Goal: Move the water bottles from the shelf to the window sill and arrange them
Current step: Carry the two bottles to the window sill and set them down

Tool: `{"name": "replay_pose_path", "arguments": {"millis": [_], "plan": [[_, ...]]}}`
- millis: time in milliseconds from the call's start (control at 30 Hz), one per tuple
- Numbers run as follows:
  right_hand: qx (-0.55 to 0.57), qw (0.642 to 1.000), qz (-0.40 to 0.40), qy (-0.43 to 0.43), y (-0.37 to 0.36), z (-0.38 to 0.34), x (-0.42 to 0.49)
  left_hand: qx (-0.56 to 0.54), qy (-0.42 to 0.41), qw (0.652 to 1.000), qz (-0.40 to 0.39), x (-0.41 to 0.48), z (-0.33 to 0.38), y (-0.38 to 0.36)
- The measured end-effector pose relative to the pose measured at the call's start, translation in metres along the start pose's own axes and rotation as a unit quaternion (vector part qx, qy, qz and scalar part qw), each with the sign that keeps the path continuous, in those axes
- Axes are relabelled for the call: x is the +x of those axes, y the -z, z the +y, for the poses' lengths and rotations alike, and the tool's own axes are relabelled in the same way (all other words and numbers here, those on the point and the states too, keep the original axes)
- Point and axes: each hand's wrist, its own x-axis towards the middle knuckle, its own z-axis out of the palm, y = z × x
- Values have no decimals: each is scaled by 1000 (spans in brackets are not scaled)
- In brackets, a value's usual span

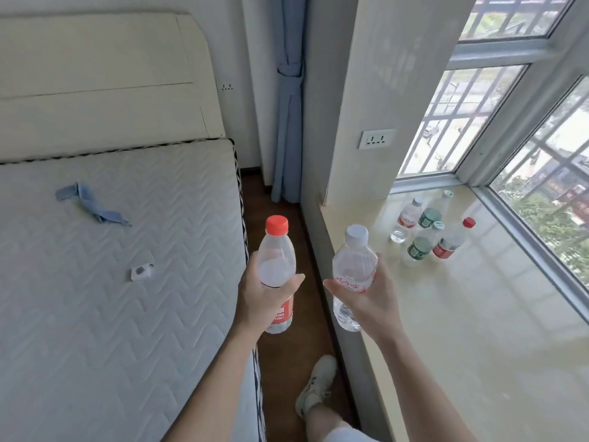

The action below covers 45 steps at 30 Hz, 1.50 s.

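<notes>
My left hand [264, 298] grips a clear water bottle with a red cap and red label [276, 250], held upright above the floor gap beside the bed. In my right hand [366, 295] is a clear bottle with a white cap and red lettering [353, 263], upright at the near edge of the window sill [478, 314]. Several bottles stand grouped at the far end of the sill: a white-capped one [408, 215], two green-labelled ones [430, 215] [420, 245] and a red-capped one [451, 242]. The shelf is out of view.
A bare quilted mattress [111, 282] fills the left, with a blue cloth [92, 205] and a small white item [141, 271] on it. A narrow brown floor strip [287, 362] separates bed and sill. A tied blue curtain [288, 122] hangs ahead. My shoe [315, 387] is below.
</notes>
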Motion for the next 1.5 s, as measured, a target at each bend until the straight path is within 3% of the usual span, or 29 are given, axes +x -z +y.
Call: {"name": "replay_pose_path", "arguments": {"millis": [467,800,967,1167,1500], "plan": [[18,999,47,19,24,-14,226,-21,-54,995,-77,217,66,-99],[25,976,210,-60,113,5,282,-12,-113,964,-240,286,127,-230],[54,935,337,-95,165,23,263,-22,-103,926,-363,280,149,-302],[53,866,476,-144,193,46,211,-21,-125,837,-532,246,162,-364],[46,757,604,-245,183,91,147,17,-128,749,-650,191,126,-419]]}}
